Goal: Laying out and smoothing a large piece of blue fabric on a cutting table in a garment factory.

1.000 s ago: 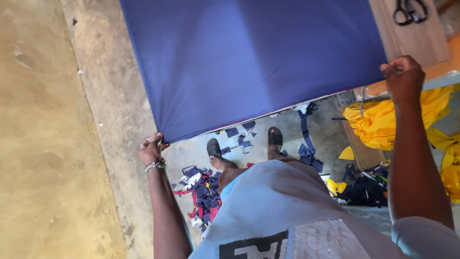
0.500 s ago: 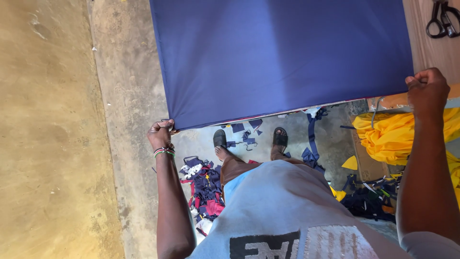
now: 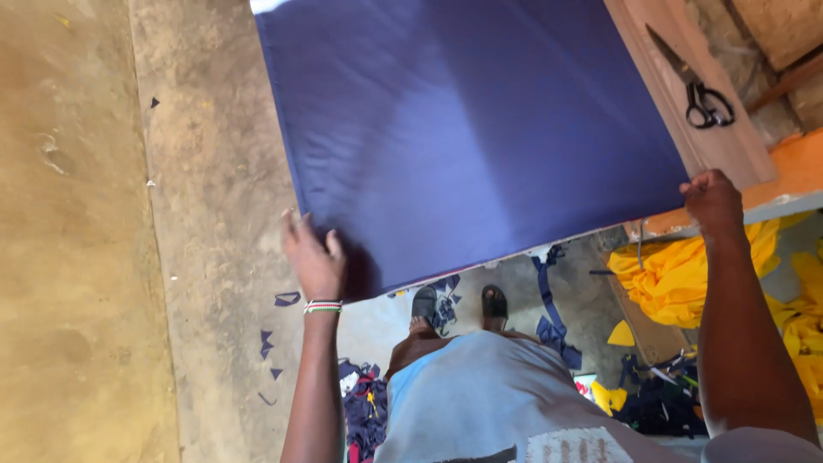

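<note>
Blue cloth [image 3: 463,129], smooth and faintly glossy, spreads as one broad flat rectangle over the counter [image 3: 729,159], with its near edge hanging just past the counter's front edge. The counter's bare strip along its right edge is pale, worn wood. Below it lies the floor [image 3: 214,257], rough grey concrete speckled with small dark offcuts. Crumpled yellow fabric [image 3: 677,274] is heaped under the counter's near right corner. The right hand [image 3: 711,199] is closed in a fist, pinching the cloth's near right corner. The left hand [image 3: 314,257], a beaded bracelet at its wrist, is open with fingers spread and lies flat on the cloth's near left corner, gripping nothing. Black-handled scissors [image 3: 699,90] rest on the wooden strip, just beside the cloth's right edge.
</note>
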